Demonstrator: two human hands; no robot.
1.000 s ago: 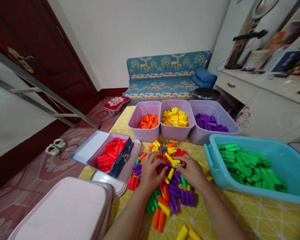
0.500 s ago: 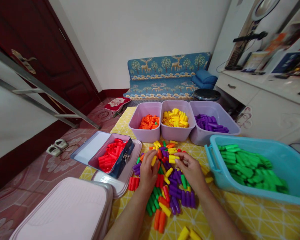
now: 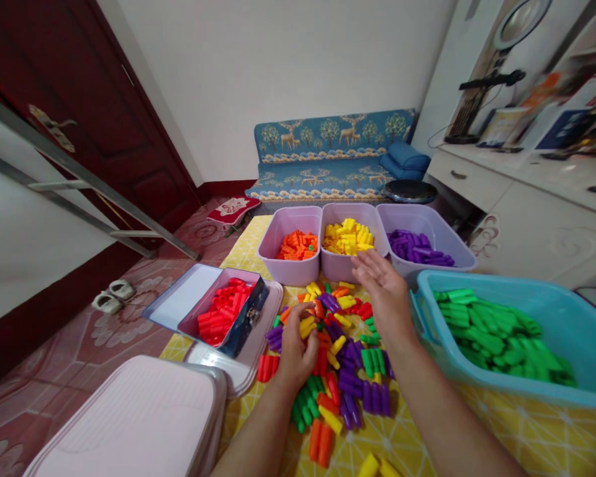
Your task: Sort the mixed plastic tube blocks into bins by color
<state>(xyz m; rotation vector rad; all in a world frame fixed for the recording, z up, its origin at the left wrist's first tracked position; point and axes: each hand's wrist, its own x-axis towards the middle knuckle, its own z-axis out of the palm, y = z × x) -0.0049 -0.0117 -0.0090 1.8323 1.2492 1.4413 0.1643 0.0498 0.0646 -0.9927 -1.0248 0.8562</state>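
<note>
My left hand (image 3: 296,351) is low over the mixed pile on the table, its fingers curled around yellow plastic tube pieces (image 3: 306,326). My right hand (image 3: 385,295) is raised with its fingers stretched out at the front of the lilac bin of yellow pieces (image 3: 342,266); I see nothing held in it. Between my forearms the pile spreads out, with purple pieces (image 3: 350,381), green pieces (image 3: 373,362), red pieces (image 3: 268,368) and orange pieces (image 3: 320,442). Many pieces sit side by side in short rows.
Lilac bins of orange (image 3: 289,270) and purple pieces (image 3: 400,265) flank the yellow one. At right stands a turquoise tub (image 3: 496,386) of green pieces. An open tin box (image 3: 241,334) of red pieces rests at left, behind stacked pale lids (image 3: 129,417). Yellow patterned cloth (image 3: 516,430) covers the table.
My right hand has moved forward from the pile to the yellow bin, and the yellow pieces it held are gone from its fingers. My left hand has shifted slightly nearer.
</note>
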